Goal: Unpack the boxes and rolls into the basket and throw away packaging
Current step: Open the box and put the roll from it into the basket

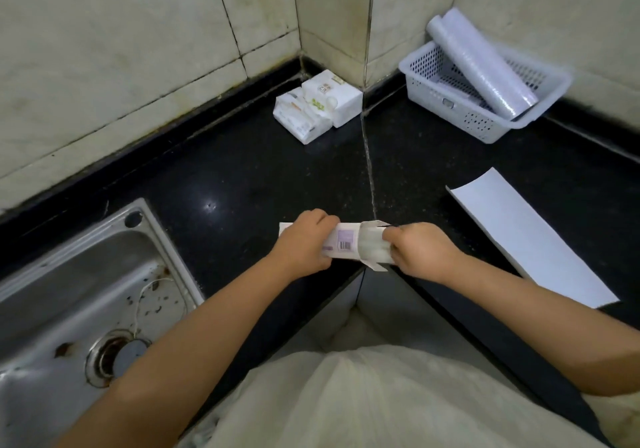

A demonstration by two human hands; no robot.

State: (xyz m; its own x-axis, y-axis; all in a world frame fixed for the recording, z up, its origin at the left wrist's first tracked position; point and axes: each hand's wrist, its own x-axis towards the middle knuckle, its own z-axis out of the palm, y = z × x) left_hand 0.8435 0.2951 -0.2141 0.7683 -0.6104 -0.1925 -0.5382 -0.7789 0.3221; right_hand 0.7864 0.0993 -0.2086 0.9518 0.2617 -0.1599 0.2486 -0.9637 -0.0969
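Note:
A long white box [343, 244] with a barcode and lilac label lies at the counter's front corner, its right end flaps open. My left hand [304, 243] grips the box's left part. My right hand [420, 250] pinches the pale roll [372, 249] that shows in the open end. At the back right stands a white perforated basket [440, 91] with two clear film rolls [485, 66] leaning in it. A flattened white box [530, 239] lies on the counter to the right.
Several white tissue packs [317, 106] sit in the far wall corner. A steel sink [79, 295] with a drain fills the left. The black counter [242, 177] bends around an inner corner in front of me, with tiled walls behind.

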